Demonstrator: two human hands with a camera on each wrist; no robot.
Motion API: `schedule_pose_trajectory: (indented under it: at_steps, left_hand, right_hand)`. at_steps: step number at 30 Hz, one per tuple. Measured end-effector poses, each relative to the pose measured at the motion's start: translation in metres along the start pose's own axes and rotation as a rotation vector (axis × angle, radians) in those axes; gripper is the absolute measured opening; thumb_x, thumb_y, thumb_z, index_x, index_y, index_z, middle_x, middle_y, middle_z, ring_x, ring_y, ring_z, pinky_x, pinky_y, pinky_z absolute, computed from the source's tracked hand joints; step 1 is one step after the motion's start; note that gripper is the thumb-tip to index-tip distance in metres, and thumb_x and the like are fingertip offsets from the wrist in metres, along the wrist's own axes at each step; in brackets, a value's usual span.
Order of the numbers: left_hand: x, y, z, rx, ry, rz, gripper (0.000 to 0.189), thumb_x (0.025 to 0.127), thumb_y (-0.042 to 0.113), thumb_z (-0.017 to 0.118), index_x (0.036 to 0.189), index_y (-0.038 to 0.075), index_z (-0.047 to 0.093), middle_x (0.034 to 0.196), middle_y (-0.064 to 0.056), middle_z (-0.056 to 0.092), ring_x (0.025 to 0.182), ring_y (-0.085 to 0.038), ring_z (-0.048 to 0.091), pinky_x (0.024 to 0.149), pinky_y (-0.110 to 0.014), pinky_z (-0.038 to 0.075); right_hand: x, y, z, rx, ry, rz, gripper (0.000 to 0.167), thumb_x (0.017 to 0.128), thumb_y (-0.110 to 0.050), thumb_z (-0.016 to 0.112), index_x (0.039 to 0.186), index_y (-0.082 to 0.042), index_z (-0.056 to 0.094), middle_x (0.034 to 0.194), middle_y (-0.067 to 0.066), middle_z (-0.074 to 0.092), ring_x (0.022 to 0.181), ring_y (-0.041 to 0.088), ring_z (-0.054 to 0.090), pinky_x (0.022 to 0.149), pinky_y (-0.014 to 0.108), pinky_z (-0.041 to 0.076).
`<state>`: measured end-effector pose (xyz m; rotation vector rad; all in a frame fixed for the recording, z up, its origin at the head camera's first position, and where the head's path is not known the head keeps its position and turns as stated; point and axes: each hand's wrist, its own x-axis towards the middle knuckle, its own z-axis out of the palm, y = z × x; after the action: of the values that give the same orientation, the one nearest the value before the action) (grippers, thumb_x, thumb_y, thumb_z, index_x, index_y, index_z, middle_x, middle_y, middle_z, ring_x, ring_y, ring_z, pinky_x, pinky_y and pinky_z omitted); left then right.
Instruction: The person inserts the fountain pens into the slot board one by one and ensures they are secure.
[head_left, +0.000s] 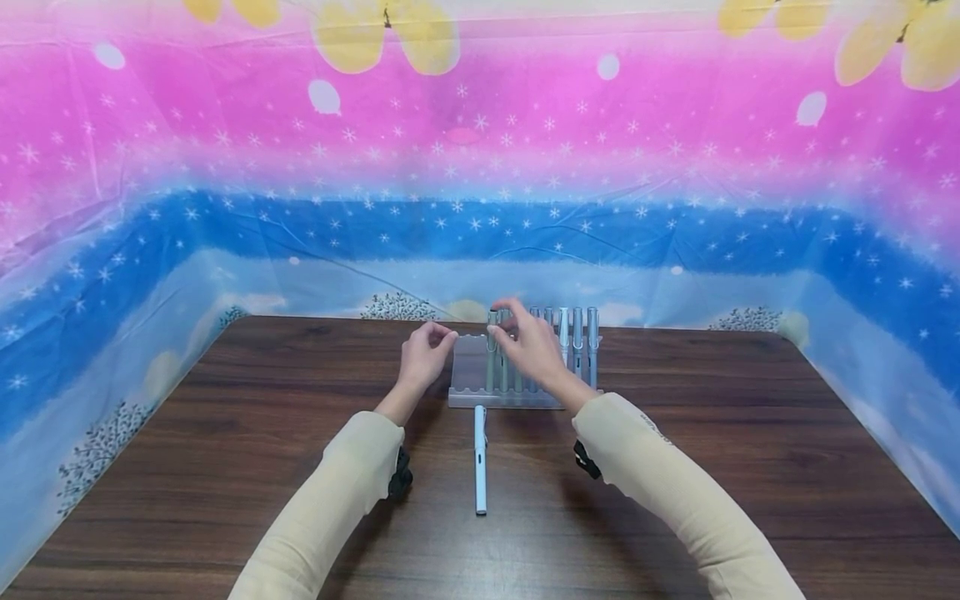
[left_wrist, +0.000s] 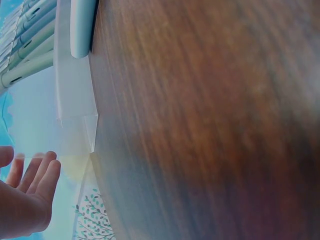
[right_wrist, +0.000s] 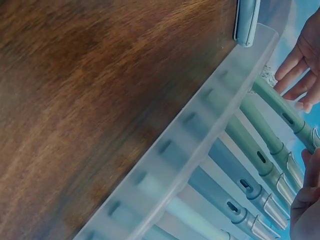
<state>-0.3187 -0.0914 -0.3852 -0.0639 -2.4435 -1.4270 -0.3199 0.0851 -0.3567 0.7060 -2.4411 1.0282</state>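
Note:
A clear pen rack (head_left: 468, 371) stands on the table, its right part filled with a row of upright pens in green, blue and pale tones. My left hand (head_left: 424, 357) is at the rack's upper left corner, thumb and fingertips pinching its side edge. My right hand (head_left: 534, 343) reaches over the row and pinches the cap of the leftmost green pen (right_wrist: 280, 107), which stands in the rack. Below the rack a light blue capped pen (head_left: 481, 462) lies on the tabletop, its cap end close to the rack's front lip.
The dark wood table (head_left: 247, 467) extends on both sides and toward me. Behind it hangs a pink and blue cloth (head_left: 525, 225) with snowflakes. Dark straps (head_left: 401, 471) show at the sleeve cuffs.

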Motion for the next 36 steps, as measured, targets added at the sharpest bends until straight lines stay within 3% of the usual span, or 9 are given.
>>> schedule_pose_trajectory:
  at_steps: [5,9,14,21,36]
  left_hand:
    - [0.0001,-0.0007,0.0002,0.001,-0.004,0.0,0.021,0.087,0.02,0.055,0.093,0.001,0.059,0.097,-0.015,0.061,0.096,-0.026,0.054,0.082,-0.038,0.04]
    - [0.0003,-0.0005,0.0001,0.005,0.001,-0.004,0.021,0.087,0.02,0.056,0.093,0.001,0.06,0.097,-0.014,0.062,0.095,-0.026,0.055,0.082,-0.037,0.04]
    - [-0.0002,0.0001,-0.0002,0.007,0.004,-0.001,0.02,0.087,0.019,0.056,0.093,0.0,0.06,0.097,-0.015,0.062,0.094,-0.027,0.055,0.082,-0.038,0.04]
    - [0.0004,-0.0004,0.0,0.011,-0.002,-0.002,0.021,0.087,0.02,0.055,0.094,0.001,0.06,0.097,-0.014,0.062,0.094,-0.026,0.055,0.082,-0.037,0.04]
    - [0.0023,-0.002,0.0,-0.004,-0.014,-0.007,0.019,0.087,0.018,0.055,0.095,0.001,0.06,0.098,-0.014,0.061,0.096,-0.026,0.054,0.083,-0.038,0.04]
  right_hand:
    - [0.0004,0.0027,0.0014,-0.017,-0.025,-0.011,0.032,0.087,-0.021,0.057,0.117,-0.017,0.048,0.084,0.003,0.065,0.045,0.01,0.045,0.038,0.026,0.034]
    - [0.0004,0.0054,0.0021,-0.093,-0.079,-0.043,0.044,0.084,-0.02,0.061,0.124,-0.018,0.044,0.088,0.001,0.062,0.05,0.009,0.046,0.042,0.024,0.037]
    - [-0.0002,0.0074,0.0027,-0.164,-0.114,-0.057,0.054,0.082,-0.021,0.063,0.131,-0.02,0.039,0.081,-0.001,0.053,0.054,0.01,0.044,0.042,0.025,0.036]
    - [-0.0003,0.009,0.0024,-0.158,-0.133,-0.006,0.054,0.084,-0.022,0.061,0.132,-0.021,0.037,0.059,-0.005,0.048,0.042,0.011,0.041,0.037,0.025,0.033]
    - [0.0037,0.0041,0.0031,-0.219,-0.19,0.105,0.058,0.085,-0.026,0.059,0.136,-0.022,0.032,0.049,-0.001,0.044,0.036,0.012,0.035,0.032,0.022,0.027]
